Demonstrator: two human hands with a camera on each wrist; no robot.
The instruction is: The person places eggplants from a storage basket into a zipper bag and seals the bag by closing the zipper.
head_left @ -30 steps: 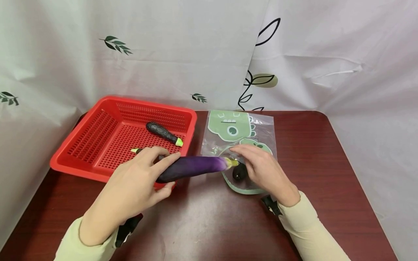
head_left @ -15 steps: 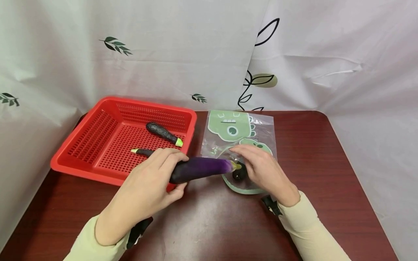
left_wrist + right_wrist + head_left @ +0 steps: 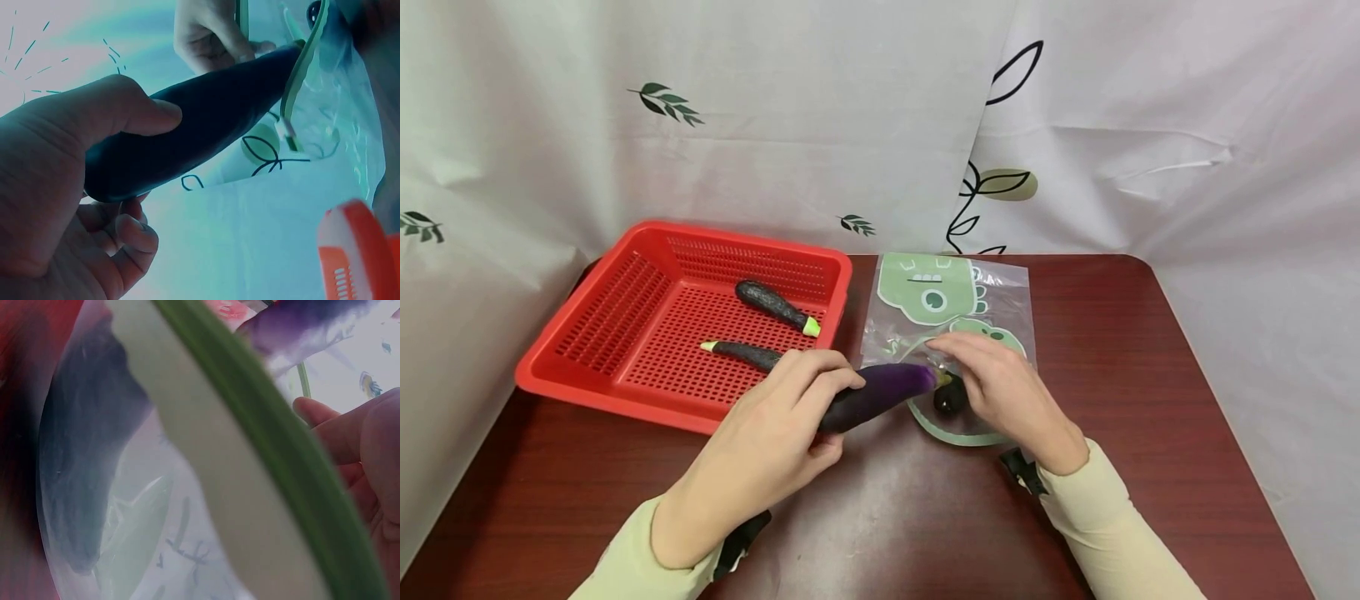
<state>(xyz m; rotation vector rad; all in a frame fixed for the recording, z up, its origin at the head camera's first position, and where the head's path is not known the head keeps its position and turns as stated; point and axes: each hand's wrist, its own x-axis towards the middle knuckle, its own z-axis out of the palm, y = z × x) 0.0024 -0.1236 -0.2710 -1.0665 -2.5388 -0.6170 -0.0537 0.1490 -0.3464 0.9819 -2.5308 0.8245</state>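
Note:
My left hand point(image 3: 767, 450) grips a purple eggplant point(image 3: 887, 392) by its thick dark end, thumb on top in the left wrist view. The eggplant's stem end points right, at the mouth of a clear plastic bag point(image 3: 1003, 296) with green cartoon print. My right hand point(image 3: 1000, 387) holds the bag's green-edged mouth, its fingers bent over the rim. Inside the bag lies a dark, glossy, long vegetable point(image 3: 87, 437), seen through the film in the right wrist view; in the head view only its rounded dark end shows beneath the eggplant's stem.
A red perforated basket point(image 3: 625, 396) stands at the left. In it lie two slim dark vegetables with light green ends, one farther back point(image 3: 771, 304) and one nearer point(image 3: 741, 354), partly hidden by the left hand. A patterned white curtain point(image 3: 775, 125) hangs behind the dark red table point(image 3: 1120, 350).
My left hand has moved right and a little toward the near side with the eggplant, whose stem end now overlaps the bag's mouth. The right hand and the bag have barely moved.

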